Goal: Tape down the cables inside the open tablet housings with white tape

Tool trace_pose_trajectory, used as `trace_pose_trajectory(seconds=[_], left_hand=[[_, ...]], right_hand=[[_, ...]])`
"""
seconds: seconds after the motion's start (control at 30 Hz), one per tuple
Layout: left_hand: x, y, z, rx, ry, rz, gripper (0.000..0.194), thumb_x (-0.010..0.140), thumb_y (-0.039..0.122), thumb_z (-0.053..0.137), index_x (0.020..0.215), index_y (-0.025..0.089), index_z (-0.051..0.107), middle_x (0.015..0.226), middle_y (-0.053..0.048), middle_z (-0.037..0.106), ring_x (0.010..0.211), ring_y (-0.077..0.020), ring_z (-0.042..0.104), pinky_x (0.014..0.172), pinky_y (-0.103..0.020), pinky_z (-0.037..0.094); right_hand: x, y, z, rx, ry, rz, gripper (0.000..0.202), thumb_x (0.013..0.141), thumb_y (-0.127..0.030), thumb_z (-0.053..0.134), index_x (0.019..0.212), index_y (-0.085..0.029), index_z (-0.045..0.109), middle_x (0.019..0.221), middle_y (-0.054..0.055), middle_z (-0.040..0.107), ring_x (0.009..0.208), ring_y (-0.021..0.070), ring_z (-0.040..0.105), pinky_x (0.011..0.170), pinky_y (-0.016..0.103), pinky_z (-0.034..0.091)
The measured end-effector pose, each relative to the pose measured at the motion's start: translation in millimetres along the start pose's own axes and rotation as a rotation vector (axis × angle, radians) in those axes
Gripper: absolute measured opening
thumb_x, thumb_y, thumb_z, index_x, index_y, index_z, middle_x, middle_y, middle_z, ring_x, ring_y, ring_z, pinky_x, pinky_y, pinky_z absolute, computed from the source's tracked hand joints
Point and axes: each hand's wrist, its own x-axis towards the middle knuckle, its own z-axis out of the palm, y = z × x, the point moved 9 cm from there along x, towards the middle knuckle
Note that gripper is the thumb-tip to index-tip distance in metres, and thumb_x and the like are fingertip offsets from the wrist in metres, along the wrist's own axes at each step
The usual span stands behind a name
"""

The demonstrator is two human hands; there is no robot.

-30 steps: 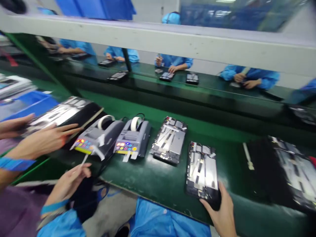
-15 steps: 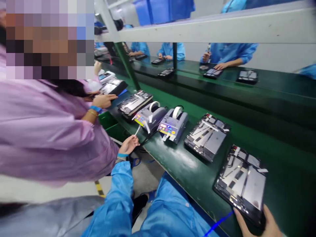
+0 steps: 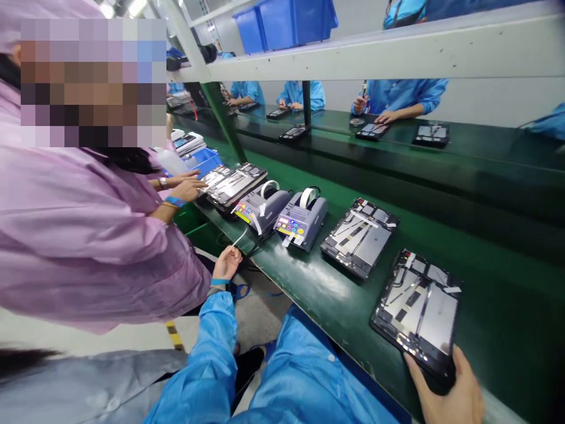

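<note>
My left hand [image 3: 226,263] is closed in a pinch on a thin white strip [image 3: 241,237] at the table edge, left of centre. My right hand [image 3: 448,386] grips the lower corner of an opened tablet [image 3: 419,312], its inner parts facing up, at the right. Another opened tablet [image 3: 361,238] lies further left. Between it and my left hand stand two grey tape dispensers, one [image 3: 302,219] with white tape ends at its front, the other [image 3: 262,206] nearer to my left hand.
A person in pink [image 3: 97,235] stands at the left, hands by more opened tablets [image 3: 233,185]. A blue tray [image 3: 205,160] lies behind them. A white shelf beam [image 3: 353,58] crosses above the green table [image 3: 318,282]. People in blue work across the line.
The view has shifted slightly. The stack of tablets by the person in pink now sits beside the others, and that person's hands rest near it. Both my hands keep their holds.
</note>
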Motion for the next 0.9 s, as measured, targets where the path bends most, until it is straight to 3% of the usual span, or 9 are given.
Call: trace_pose_trajectory(seconds=[0.13,0.2,0.23,0.3,0.4,0.5,0.63,0.8,0.9], left_hand=[[-66.5,24.8,18.3,0.042,-0.083,0.049,0.05,0.073,0.053,0.081,0.06,0.02,0.046,0.049,0.004,0.041,0.047,-0.0102,0.038,0.05,-0.025,0.038],[-98.3,38.7,56.6,0.162,-0.284,0.078,0.046,0.084,0.058,0.073,0.063,0.022,0.056,0.049,0.003,0.048,0.049,-0.0142,0.045,0.055,-0.03,0.043],[-114.8,39.4,87.8,0.298,-0.456,0.073,0.043,0.092,0.057,0.067,0.066,0.023,0.061,0.052,0.002,0.054,0.049,-0.0152,0.048,0.056,-0.031,0.043],[-150.7,31.4,159.4,0.552,-0.82,0.076,0.04,0.1,0.044,0.063,0.068,0.021,0.065,0.062,-0.001,0.063,0.057,-0.0149,0.054,0.06,-0.031,0.042],[-208.2,18.2,264.8,0.47,-1.367,0.061,0.046,0.105,0.049,0.055,0.074,0.017,0.066,0.066,-0.006,0.065,0.062,-0.0154,0.06,0.066,-0.03,0.045],[-228.8,7.4,324.7,0.382,-1.573,0.029,0.047,0.106,0.052,0.053,0.081,0.015,0.067,0.063,-0.005,0.064,0.057,-0.0121,0.057,0.063,-0.026,0.044],[-219.7,0.2,343.0,0.435,-1.541,-0.017,0.052,0.103,0.06,0.054,0.079,0.014,0.064,0.062,-0.002,0.061,0.055,-0.0099,0.05,0.058,-0.023,0.04],[-207.7,-7.0,336.2,0.564,-1.485,-0.073,0.052,0.101,0.061,0.056,0.08,0.014,0.065,0.061,-0.001,0.06,0.055,-0.0094,0.049,0.057,-0.021,0.039],[-197.9,-22.4,331.7,0.666,-1.373,-0.106,0.051,0.104,0.059,0.052,0.099,0.012,0.072,0.059,0.0,0.061,0.053,-0.0101,0.049,0.057,-0.022,0.04]], right_hand=[[-18.4,-36.0,-39.5,-0.002,0.259,-0.042,0.096,0.084,-0.074,0.069,0.145,-0.001,0.056,0.142,0.031,0.058,0.134,0.0485,0.054,0.116,0.065,0.038],[-30.5,-60.3,-56.2,0.089,0.362,-0.001,0.068,0.09,-0.057,0.073,0.136,-0.008,0.063,0.134,0.024,0.064,0.128,0.0395,0.06,0.117,0.057,0.041],[-31.4,-72.3,-52.4,0.192,0.307,0.034,0.051,0.093,-0.052,0.072,0.126,-0.013,0.068,0.125,0.019,0.069,0.118,0.0338,0.065,0.112,0.052,0.047],[-26.1,-102.3,-14.1,0.476,-0.075,0.083,0.036,0.097,-0.05,0.068,0.113,-0.018,0.071,0.108,0.013,0.074,0.098,0.0258,0.07,0.094,0.04,0.057],[-23.6,-141.6,33.9,0.85,-0.52,0.133,0.042,0.097,-0.055,0.067,0.117,-0.019,0.073,0.108,0.013,0.075,0.098,0.0237,0.071,0.088,0.035,0.058],[-18.8,-152.7,47.0,1.086,-0.695,0.148,0.042,0.097,-0.057,0.067,0.114,-0.018,0.074,0.102,0.01,0.075,0.093,0.0209,0.069,0.086,0.033,0.055],[-16.9,-133.4,36.3,1.084,-0.702,0.219,0.039,0.095,-0.054,0.071,0.083,-0.017,0.068,0.075,0.005,0.068,0.068,0.0149,0.06,0.066,0.027,0.047],[-12.8,-123.1,13.9,0.852,-0.533,0.183,0.041,0.096,-0.054,0.068,0.079,-0.017,0.068,0.076,0.006,0.068,0.07,0.0165,0.061,0.067,0.028,0.048],[-5.1,-130.6,-7.0,0.688,-0.394,0.054,0.038,0.1,-0.048,0.065,0.077,-0.018,0.068,0.077,0.006,0.067,0.074,0.0187,0.061,0.072,0.031,0.048]])
